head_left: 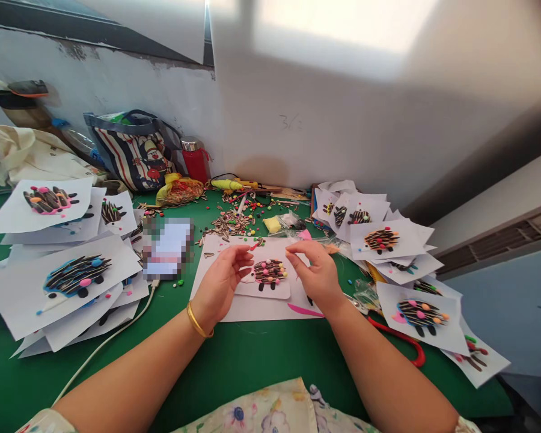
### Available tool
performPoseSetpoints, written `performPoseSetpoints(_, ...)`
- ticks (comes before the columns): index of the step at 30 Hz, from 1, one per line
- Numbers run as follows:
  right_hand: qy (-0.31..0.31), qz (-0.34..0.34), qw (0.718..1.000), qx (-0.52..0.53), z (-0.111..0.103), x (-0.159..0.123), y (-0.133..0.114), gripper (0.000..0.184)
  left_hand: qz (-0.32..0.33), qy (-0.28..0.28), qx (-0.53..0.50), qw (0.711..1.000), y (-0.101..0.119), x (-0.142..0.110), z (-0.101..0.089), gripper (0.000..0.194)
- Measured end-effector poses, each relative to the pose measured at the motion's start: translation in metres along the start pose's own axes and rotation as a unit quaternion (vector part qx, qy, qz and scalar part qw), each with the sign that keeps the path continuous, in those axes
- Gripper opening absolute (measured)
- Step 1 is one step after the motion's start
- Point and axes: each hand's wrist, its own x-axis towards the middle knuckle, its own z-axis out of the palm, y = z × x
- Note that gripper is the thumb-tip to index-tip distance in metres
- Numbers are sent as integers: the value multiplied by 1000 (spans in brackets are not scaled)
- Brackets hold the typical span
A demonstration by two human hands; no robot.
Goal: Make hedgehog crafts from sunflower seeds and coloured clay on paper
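Left fingers [242,255] and right fingers [301,247] flank the card [270,276].

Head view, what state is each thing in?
Left hand: fingers loosely curled
Right hand: fingers pinched together
Hedgehog card: lying flat
Red flask: upright, capped
Phone: blurred, cable plugged in
Red-handled scissors: open or shut unclear
Striped bag: standing, tilted

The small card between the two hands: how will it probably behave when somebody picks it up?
The card looks like a thin sheet, so it is probably light and bendable. Seeds and coloured balls cluster together on it, so that part may sag. They look raised, so rubbing might loosen some; how firmly they stick cannot be seen.
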Motion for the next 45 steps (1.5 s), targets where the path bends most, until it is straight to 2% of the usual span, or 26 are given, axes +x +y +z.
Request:
performPoseSetpoints(1, 3, 26, 1000, 4, -1, 2, 5, 12, 23, 19, 61, 998, -1, 3, -3, 32)
performPoseSetpoints(4, -31, 84, 996, 5, 2, 2, 15, 13, 89, 2, 248, 965, -6, 11, -12, 26)
performPoseSetpoints(8, -116, 110, 986, -37, 8, 0, 18, 13, 185, -41, 445, 875, -12, 15, -18, 21)
performPoseSetpoints(12, -179, 91, 976, -87, 12, 2, 19, 14, 231, -80, 557, 794, -16, 16, -20, 22)
performPoseSetpoints(16, -198, 85, 969, -120, 14, 3, 19, 12, 229, -88, 612, 752, -18, 16, -21, 24)
performPoseSetpoints(23, -216, 59, 957, -184, 17, 3, 17, 11, 218, -96, 634, 736, -18, 14, -19, 23)
performPoseSetpoints(27, -197, 50, 957, -207, 19, 1, 19, 9, 219, -98, 634, 735, -17, 14, -20, 24)
performPoseSetpoints(37, -181, 81, 960, -198, 24, -1, 22, 6, 214, -99, 635, 736, -18, 14, -19, 25)
performPoseSetpoints(45, -178, 82, 961, -195, 29, 0, 23, 8, 214, -100, 651, 721, -19, 14, -20, 25)
